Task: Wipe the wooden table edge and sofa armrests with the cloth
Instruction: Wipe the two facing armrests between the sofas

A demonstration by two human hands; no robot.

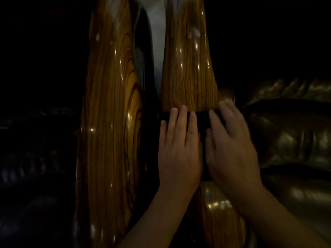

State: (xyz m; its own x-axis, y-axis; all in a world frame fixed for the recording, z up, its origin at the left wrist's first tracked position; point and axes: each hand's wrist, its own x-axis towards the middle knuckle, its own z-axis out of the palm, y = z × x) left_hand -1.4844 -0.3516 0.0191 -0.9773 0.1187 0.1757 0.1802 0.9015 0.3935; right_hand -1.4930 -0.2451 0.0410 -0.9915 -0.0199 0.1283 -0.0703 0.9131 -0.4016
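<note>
Two glossy wooden armrests run away from me in a dim room. On the right armrest (188, 68) lies a dark cloth (201, 120), spread across its width. My left hand (179, 149) presses flat on the cloth, fingers straight and together. Beside it my right hand (231, 149) also lies flat on the cloth, its fingers spread and slightly blurred, reaching the armrest's right side. Most of the cloth is hidden under both hands. The left armrest (111, 122) is bare.
A narrow gap with pale floor (157, 42) separates the two armrests. Dark leather sofa cushions (293, 140) sit to the right, and another dark sofa seat (35, 158) to the left, barely lit.
</note>
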